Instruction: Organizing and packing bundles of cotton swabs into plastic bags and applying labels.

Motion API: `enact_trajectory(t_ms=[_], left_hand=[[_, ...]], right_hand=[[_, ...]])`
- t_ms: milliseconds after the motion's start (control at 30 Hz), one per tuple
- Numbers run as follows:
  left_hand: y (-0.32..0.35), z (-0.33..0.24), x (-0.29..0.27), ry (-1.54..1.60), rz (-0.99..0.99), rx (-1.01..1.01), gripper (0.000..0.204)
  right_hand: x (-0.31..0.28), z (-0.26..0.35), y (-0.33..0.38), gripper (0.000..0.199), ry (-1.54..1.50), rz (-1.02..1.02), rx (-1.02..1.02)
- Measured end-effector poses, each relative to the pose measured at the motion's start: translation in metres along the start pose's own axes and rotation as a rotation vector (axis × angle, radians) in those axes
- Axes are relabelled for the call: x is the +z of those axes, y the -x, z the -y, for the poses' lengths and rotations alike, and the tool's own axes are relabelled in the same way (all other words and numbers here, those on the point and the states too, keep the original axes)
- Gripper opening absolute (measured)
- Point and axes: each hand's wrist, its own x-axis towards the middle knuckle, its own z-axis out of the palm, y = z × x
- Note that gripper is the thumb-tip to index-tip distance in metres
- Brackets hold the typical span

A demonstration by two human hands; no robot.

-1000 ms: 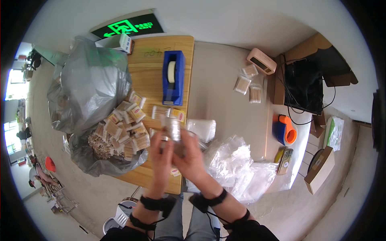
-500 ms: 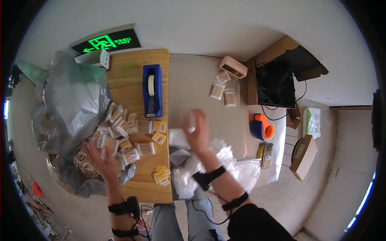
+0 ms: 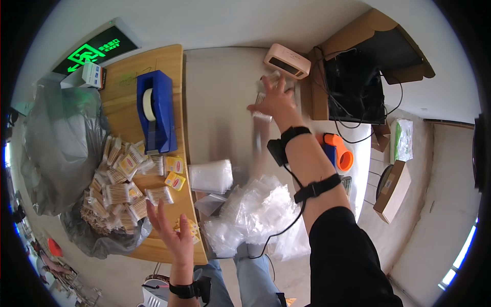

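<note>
My right hand [image 3: 280,105] reaches to the far part of the grey tabletop, fingers spread over a few small clear packets of cotton swabs [image 3: 263,113], which it partly covers. Near the wooden board's front edge, my left hand [image 3: 176,240] hovers with fingers apart and nothing visible in it. Beneath its fingers lie small yellow cards [image 3: 194,233], partly hidden. Just beyond is a heap of cotton swab packets [image 3: 117,192], with two more yellow cards [image 3: 175,173] beside it. A stack of clear plastic bags [image 3: 210,175] lies between my hands.
A blue tape dispenser [image 3: 162,115] stands on the wooden board [image 3: 120,102]. Grey plastic bags [image 3: 61,143] bulge at left. Loose clear bags [image 3: 255,215] cover the near edge. At far right are a pink device [image 3: 287,60], a cardboard box [image 3: 318,97] with cables and an orange tape holder [image 3: 343,156].
My right hand has moved away from me to the far packets. My left hand has left the swab heap, moving right and nearer. The whole view has shifted.
</note>
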Motion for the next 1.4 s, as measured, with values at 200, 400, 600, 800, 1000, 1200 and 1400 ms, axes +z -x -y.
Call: enact_trajectory(t_ms=[200,400,600,800,1000,1200,1400], left_hand=[[-0.008,0.007,-0.002,-0.053,-0.013,0.086,0.054],[-0.015,-0.009,-0.007,-0.039,-0.002,0.029,0.051],[-0.003,-0.002,-0.030,-0.044,-0.057,0.022,0.050],[0.027,0.030,-0.065,0.117,-0.148,-0.207,0.052],[0.056,0.085,-0.102,0.109,-0.207,-0.231,0.053],[0.081,0.154,-0.186,0.134,-0.356,-0.311,0.049],[0.130,0.244,-0.312,0.245,-0.633,-0.490,0.046]], right_hand=[[0.051,-0.042,0.054,0.110,0.098,-0.055,-0.135],[0.051,-0.046,0.099,0.087,-0.086,-0.043,0.007],[0.057,-0.068,0.085,0.063,-0.258,-0.201,-0.025],[0.076,-0.103,0.065,0.050,-0.439,-0.466,-0.116],[0.077,-0.098,0.139,0.057,-1.219,-0.311,0.134],[0.073,0.005,0.286,0.060,-1.455,-0.167,0.041],[0.071,0.181,0.380,0.060,-1.350,-0.025,-0.157]])
